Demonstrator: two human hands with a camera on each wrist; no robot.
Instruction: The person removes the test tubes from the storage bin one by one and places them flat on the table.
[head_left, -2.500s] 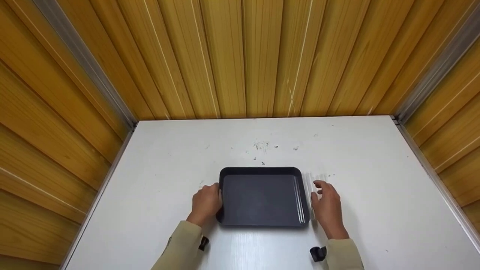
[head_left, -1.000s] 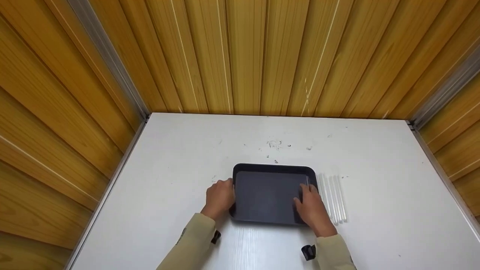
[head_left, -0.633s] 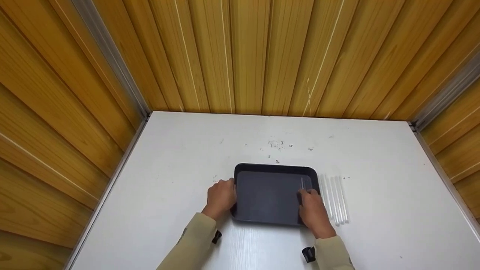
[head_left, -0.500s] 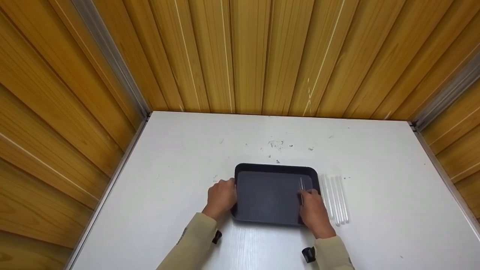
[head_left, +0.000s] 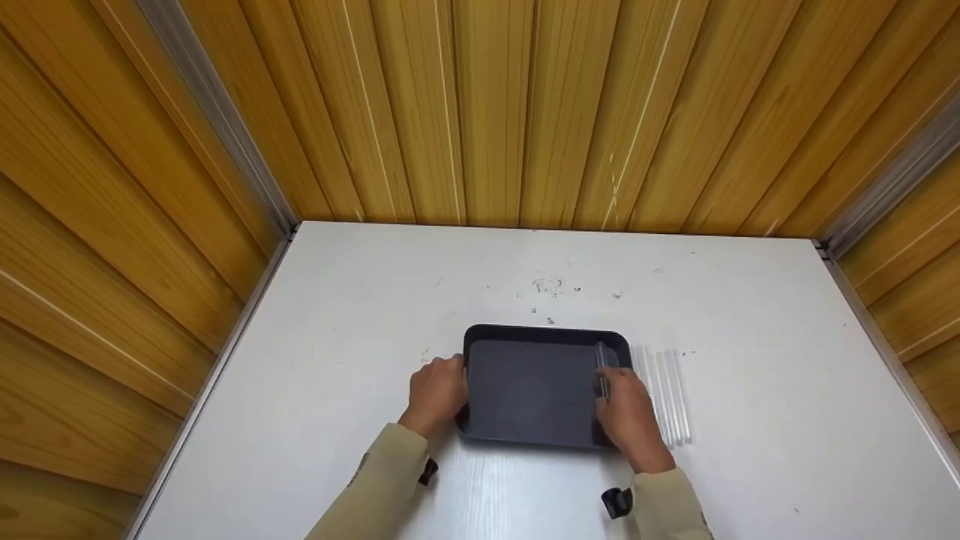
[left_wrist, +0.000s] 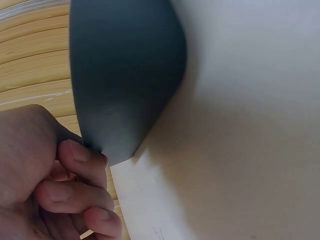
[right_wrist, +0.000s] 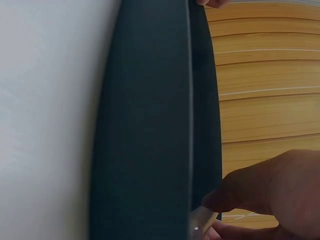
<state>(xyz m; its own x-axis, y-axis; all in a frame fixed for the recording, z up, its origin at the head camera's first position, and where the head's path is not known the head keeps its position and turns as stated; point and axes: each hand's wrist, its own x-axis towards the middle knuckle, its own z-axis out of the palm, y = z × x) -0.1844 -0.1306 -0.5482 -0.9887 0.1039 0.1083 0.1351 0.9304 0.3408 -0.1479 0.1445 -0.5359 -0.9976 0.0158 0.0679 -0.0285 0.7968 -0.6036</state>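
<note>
A shallow dark grey tray (head_left: 529,390) sits on the white table in the head view. My left hand (head_left: 435,391) grips its left rim; in the left wrist view, thumb and fingers pinch the tray's corner edge (left_wrist: 107,130). Over the tray's right side, my right hand (head_left: 628,409) pinches clear tubes whose upper ends (head_left: 601,354) stick out past the fingers; their number cannot be told. A clear tube end (right_wrist: 200,222) shows under the thumb in the right wrist view. The palm hides the lower part of the tubes.
Several clear tubes (head_left: 664,397) lie side by side on the table just right of the tray. Dark scuff marks (head_left: 548,286) dot the white tabletop (head_left: 375,300) behind it. Wood-patterned panels (head_left: 480,112) wall in the back and sides.
From beside the tray, my right hand has moved over its right side and closed on clear tubes there. Since half a second ago it has shifted slightly toward the back. My left hand keeps its grip.
</note>
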